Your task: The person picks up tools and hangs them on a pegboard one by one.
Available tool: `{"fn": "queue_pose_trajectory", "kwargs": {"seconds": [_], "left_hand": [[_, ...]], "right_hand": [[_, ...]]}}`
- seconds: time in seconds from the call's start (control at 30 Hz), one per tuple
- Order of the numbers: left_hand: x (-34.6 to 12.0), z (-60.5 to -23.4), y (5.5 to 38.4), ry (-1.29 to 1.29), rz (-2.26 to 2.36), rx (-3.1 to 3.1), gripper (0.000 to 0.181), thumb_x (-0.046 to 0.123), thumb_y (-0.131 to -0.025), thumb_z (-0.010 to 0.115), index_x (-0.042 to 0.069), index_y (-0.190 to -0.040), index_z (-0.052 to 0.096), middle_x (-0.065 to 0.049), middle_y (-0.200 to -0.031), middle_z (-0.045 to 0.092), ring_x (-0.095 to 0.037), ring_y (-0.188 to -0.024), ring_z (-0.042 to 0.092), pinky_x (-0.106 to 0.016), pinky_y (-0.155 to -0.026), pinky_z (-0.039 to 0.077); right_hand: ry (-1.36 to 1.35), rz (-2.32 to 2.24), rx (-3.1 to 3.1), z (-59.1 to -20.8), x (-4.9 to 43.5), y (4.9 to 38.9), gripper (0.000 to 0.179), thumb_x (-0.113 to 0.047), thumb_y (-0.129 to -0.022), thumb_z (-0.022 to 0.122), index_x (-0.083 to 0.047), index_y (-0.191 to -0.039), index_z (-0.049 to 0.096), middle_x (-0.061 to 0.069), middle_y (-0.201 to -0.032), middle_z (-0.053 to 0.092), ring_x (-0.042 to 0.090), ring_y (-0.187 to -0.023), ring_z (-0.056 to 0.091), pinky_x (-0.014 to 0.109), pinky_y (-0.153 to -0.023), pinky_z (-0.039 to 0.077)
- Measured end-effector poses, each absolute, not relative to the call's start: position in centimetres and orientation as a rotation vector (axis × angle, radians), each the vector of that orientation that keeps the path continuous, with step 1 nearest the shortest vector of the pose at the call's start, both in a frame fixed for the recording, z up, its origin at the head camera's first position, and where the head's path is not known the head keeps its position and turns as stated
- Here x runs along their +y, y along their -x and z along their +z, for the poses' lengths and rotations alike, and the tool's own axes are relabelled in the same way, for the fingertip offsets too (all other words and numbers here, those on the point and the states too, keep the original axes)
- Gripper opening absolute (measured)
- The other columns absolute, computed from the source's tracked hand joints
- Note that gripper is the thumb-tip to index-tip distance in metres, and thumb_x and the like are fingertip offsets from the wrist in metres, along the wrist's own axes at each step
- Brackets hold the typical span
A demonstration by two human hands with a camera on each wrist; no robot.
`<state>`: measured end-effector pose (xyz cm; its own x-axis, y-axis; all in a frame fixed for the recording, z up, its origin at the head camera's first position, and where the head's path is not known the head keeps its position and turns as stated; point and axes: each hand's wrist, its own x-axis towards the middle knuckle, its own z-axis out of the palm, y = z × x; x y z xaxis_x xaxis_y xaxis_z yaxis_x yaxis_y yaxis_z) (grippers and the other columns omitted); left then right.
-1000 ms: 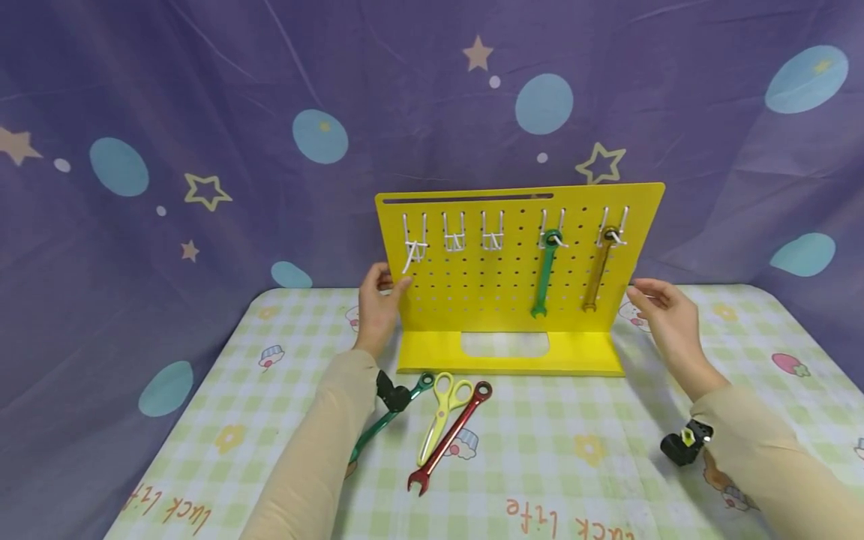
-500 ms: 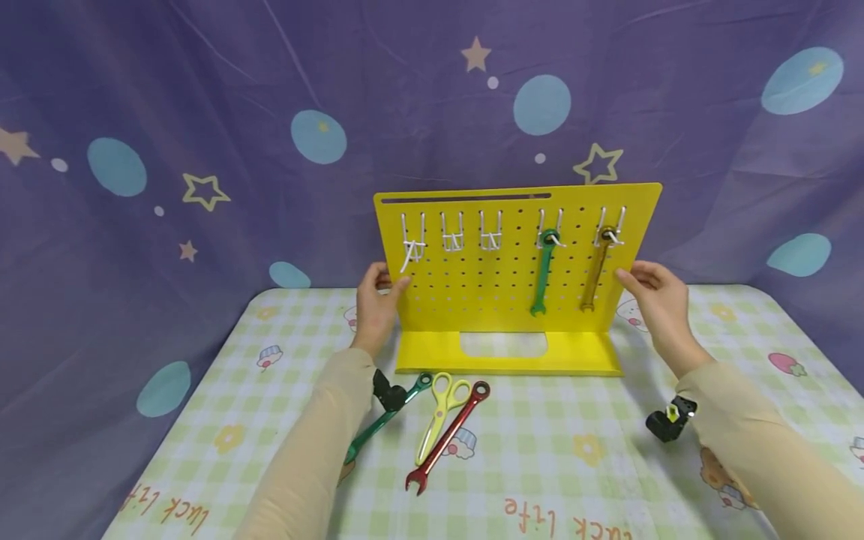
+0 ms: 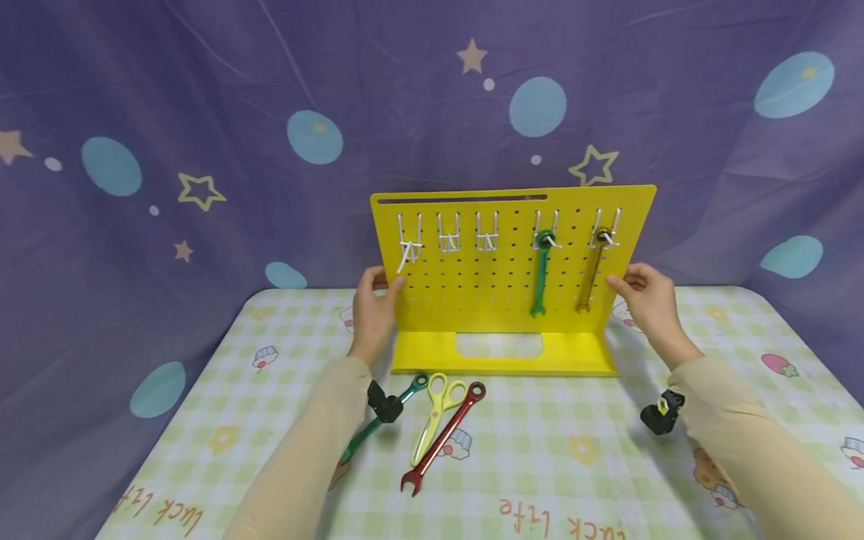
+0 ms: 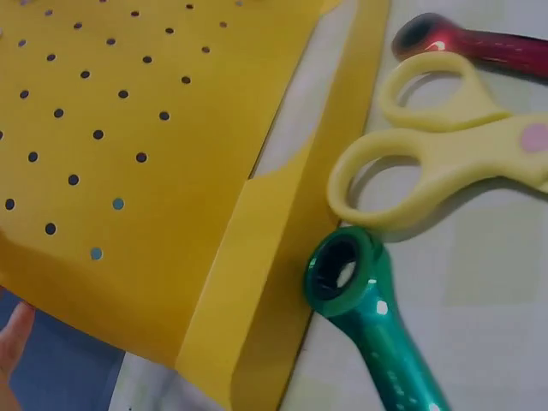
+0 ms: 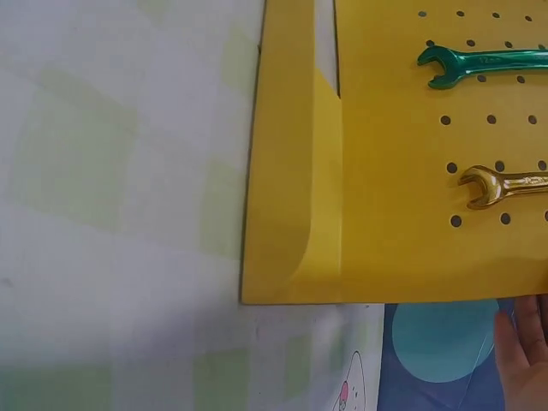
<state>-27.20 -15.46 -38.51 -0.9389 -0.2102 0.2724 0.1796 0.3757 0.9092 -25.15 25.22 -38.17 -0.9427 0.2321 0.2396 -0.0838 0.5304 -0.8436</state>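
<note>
A yellow pegboard (image 3: 499,285) stands upright on its base, with white wire hooks along its upper part. My left hand (image 3: 373,315) holds its left edge, thumb in front and the other fingers partly hidden behind. At the right edge my right hand (image 3: 651,307) grips the board the same way. A green wrench (image 3: 541,277) and a gold wrench (image 3: 592,277) hang from the two right hooks. In front of the base lie a second green wrench (image 4: 377,334), yellow scissors (image 3: 435,412) and a red wrench (image 3: 445,435); my left forearm partly covers that second green wrench.
The table is covered by a green-and-white checked cloth (image 3: 540,450). Behind it hangs a purple curtain (image 3: 418,90) with stars and blue ovals. Each wrist carries a small black camera, such as the right wrist camera (image 3: 660,416).
My right hand has moved left, from beside the pegboard's edge onto it, its thumb now on the front face. My left hand keeps its hold. The whole scene shifts slightly left in view.
</note>
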Motion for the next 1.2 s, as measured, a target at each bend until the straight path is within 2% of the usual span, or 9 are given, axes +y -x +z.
{"fn": "queue_pose_trajectory", "kwargs": {"seconds": [0.07,0.2,0.27,0.3,0.43,0.67,0.87,1.07,1.2], "left_hand": [[-15.5,-38.5,26.7,-0.061,-1.598,-2.294,0.040,0.033,-0.099,0.061,0.010,-0.130,0.051,-0.007,-0.122,0.055,-0.023,-0.113,0.052,-0.046,-0.099,0.042],[-15.7,-38.6,25.5,-0.121,-1.640,-2.207,0.039,0.027,-0.099,0.063,0.009,-0.131,0.050,-0.008,-0.125,0.054,-0.024,-0.112,0.053,-0.047,-0.098,0.042],[-16.1,-38.5,24.8,-0.132,-1.651,-2.161,0.037,0.023,-0.099,0.063,0.006,-0.130,0.051,-0.010,-0.126,0.055,-0.025,-0.110,0.054,-0.042,-0.094,0.043],[-16.3,-38.5,24.5,-0.131,-1.670,-2.139,0.036,0.021,-0.099,0.063,0.004,-0.129,0.051,-0.011,-0.126,0.055,-0.026,-0.108,0.054,-0.037,-0.087,0.047],[-16.9,-38.1,23.4,-0.125,-1.685,-2.173,0.033,0.016,-0.099,0.063,0.000,-0.126,0.052,-0.014,-0.126,0.056,-0.027,-0.106,0.054,-0.025,-0.081,0.045],[-16.9,-37.5,21.1,-0.026,-1.716,-2.386,0.037,0.015,-0.099,0.062,-0.001,-0.130,0.051,-0.016,-0.132,0.052,-0.030,-0.114,0.052,-0.037,-0.089,0.046],[-15.9,-37.6,18.7,0.038,-1.719,-2.558,0.038,0.016,-0.099,0.063,-0.001,-0.131,0.053,-0.018,-0.130,0.055,-0.031,-0.113,0.053,-0.030,-0.085,0.048],[-14.9,-38.0,16.4,0.126,-1.693,-2.696,0.031,0.015,-0.097,0.066,0.002,-0.123,0.060,-0.012,-0.121,0.062,-0.028,-0.108,0.057,-0.039,-0.088,0.049],[-14.4,-38.3,15.3,0.182,-1.716,-2.833,0.029,0.019,-0.096,0.066,0.004,-0.121,0.063,-0.007,-0.117,0.064,-0.023,-0.101,0.058,-0.038,-0.079,0.051]], "right_hand": [[0.130,1.408,-2.446,-38.1,25.3,25.2,0.035,-0.022,-0.098,0.064,0.009,-0.113,0.056,0.000,-0.096,0.062,-0.009,-0.077,0.052,0.013,-0.070,0.047],[0.134,1.465,-2.432,-38.0,25.4,25.2,0.035,-0.020,-0.098,0.064,0.010,-0.114,0.055,-0.008,-0.090,0.060,-0.009,-0.075,0.055,0.011,-0.070,0.049],[0.128,1.473,-2.434,-38.0,25.2,25.2,0.036,-0.021,-0.099,0.063,0.011,-0.116,0.054,-0.002,-0.094,0.062,-0.008,-0.075,0.055,0.010,-0.069,0.049],[0.126,1.472,-2.436,-38.0,25.2,25.2,0.037,-0.021,-0.099,0.062,0.011,-0.116,0.054,0.003,-0.097,0.063,-0.007,-0.075,0.056,0.010,-0.069,0.049],[0.119,1.451,-2.435,-38.0,24.9,25.1,0.038,-0.021,-0.099,0.061,0.011,-0.117,0.054,0.013,-0.103,0.064,-0.006,-0.073,0.056,0.011,-0.068,0.049],[0.088,1.370,-2.426,-38.2,24.7,24.9,0.036,-0.022,-0.100,0.060,0.011,-0.114,0.056,0.030,-0.111,0.063,-0.009,-0.071,0.054,0.011,-0.068,0.048],[0.060,1.312,-2.405,-38.4,24.7,25.0,0.034,-0.020,-0.100,0.061,0.012,-0.111,0.056,0.030,-0.109,0.064,-0.012,-0.073,0.050,0.008,-0.068,0.045],[0.082,1.292,-2.421,-38.4,24.7,24.9,0.035,-0.023,-0.100,0.060,0.010,-0.111,0.056,0.029,-0.109,0.064,-0.010,-0.075,0.049,0.008,-0.067,0.044],[0.072,1.275,-2.419,-38.4,24.6,25.0,0.034,-0.022,-0.100,0.060,0.010,-0.110,0.056,0.029,-0.107,0.064,-0.010,-0.074,0.048,0.008,-0.066,0.043]]}}
